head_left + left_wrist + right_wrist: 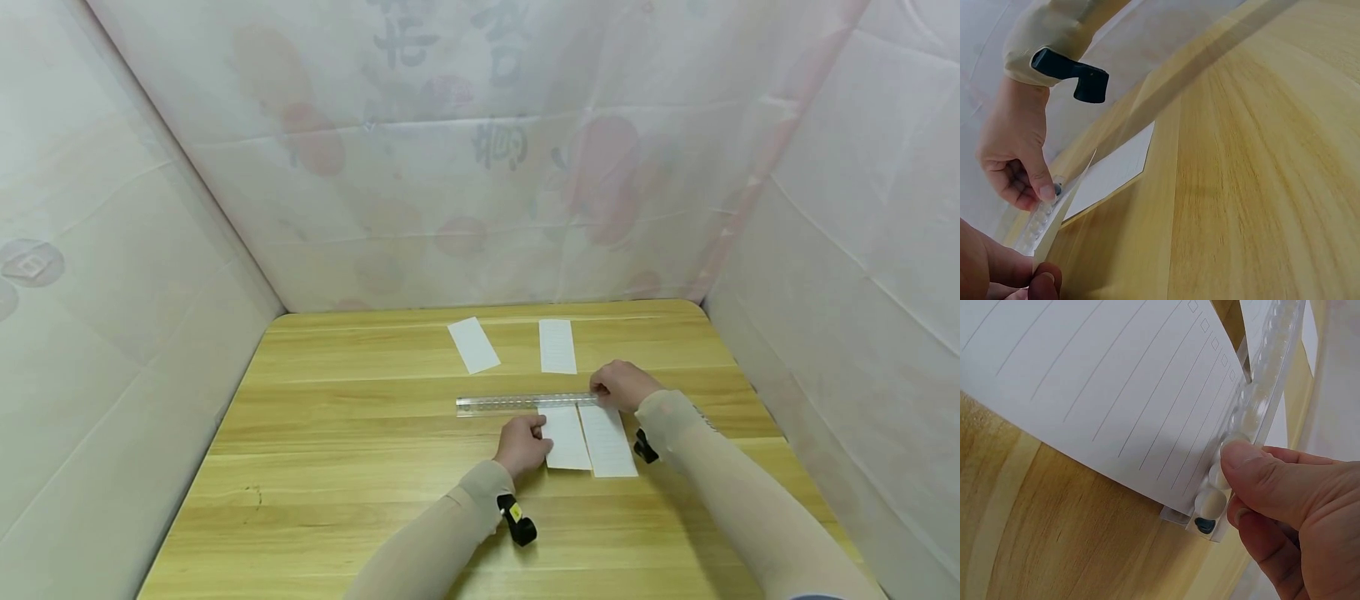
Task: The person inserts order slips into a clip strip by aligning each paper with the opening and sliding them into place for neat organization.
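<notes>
A long clear plastic strip with round bumps (498, 404) lies across the top edges of two white paper sheets. My right hand (626, 386) pinches the strip near its right end between thumb and fingers. In the right wrist view, the edge of the lined sheet (1110, 394) meets the strip (1259, 394), which has a dark teal spot at its end. My left hand (522, 446) pinches the left edge of the left sheet (567, 446). That sheet (1067, 209) stands tilted up off the table in the left wrist view. Beside it is the right sheet (609, 450).
Two more white sheets lie farther back on the wooden table (337, 475), one slanted (474, 345) and one nearly straight (558, 346). Pale printed fabric walls (450, 192) enclose the back and sides. Each wrist wears a black camera mount (517, 521).
</notes>
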### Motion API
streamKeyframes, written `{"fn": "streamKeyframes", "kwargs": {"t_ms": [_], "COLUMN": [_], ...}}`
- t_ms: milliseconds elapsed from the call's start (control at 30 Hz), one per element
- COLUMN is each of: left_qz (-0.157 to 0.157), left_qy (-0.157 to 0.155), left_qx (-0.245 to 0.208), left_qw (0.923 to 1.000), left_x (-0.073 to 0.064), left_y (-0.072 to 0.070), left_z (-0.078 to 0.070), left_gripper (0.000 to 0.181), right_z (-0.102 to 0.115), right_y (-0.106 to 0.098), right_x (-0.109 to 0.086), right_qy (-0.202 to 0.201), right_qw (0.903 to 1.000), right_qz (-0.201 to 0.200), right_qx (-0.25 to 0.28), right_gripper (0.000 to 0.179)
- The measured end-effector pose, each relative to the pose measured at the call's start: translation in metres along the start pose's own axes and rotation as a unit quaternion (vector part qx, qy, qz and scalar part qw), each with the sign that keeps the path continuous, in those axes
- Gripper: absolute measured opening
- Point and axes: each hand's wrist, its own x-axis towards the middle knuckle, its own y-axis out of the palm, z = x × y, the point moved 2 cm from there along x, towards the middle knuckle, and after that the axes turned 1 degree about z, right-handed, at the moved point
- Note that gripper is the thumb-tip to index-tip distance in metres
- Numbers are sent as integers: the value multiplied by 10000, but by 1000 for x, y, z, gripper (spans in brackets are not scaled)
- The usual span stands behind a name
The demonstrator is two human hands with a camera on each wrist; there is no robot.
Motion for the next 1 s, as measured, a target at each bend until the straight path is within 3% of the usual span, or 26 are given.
{"fn": "streamKeyframes", "kwargs": {"t_ms": [333, 433, 500, 567, 600, 733, 800, 867, 1000], "left_qz": [-19, -202, -300, -337, -282, 66, 291, 462, 608], "left_qy": [34, 257, 511, 925, 1153, 1961, 2069, 2028, 1956], "left_qx": [153, 736, 1467, 2473, 3005, 4705, 5133, 5339, 5476], "left_qw": [9999, 9968, 9874, 9639, 9464, 8603, 8324, 8196, 8113], "left_x": [0, -2, -5, -7, -9, -13, -15, -15, -15], "left_y": [0, 1, 2, 3, 4, 8, 9, 9, 9], "left_z": [-1, -2, -4, -7, -9, -14, -13, -9, -4], "left_gripper": [44, 44, 46, 51, 54, 65, 67, 67, 67], "right_z": [2, 2, 2, 1, 1, 0, 0, 0, 0], "right_y": [-2, -2, -2, -2, -2, -2, -2, -1, -2], "right_x": [-1, -1, -1, 0, 0, 1, 1, 2, 1], "right_qy": [-48, -94, -115, -123, -160, -144, -162, -139, -160], "right_qw": [10000, 9999, 9999, 9999, 9998, 9997, 9997, 9998, 9998], "right_qz": [-40, -60, -79, -100, -113, -140, -120, -77, -47], "right_qx": [-19, -22, -26, -46, -70, -138, -146, -120, -78], "right_gripper": [10, 10, 10, 10, 9, 10, 9, 8, 7]}}
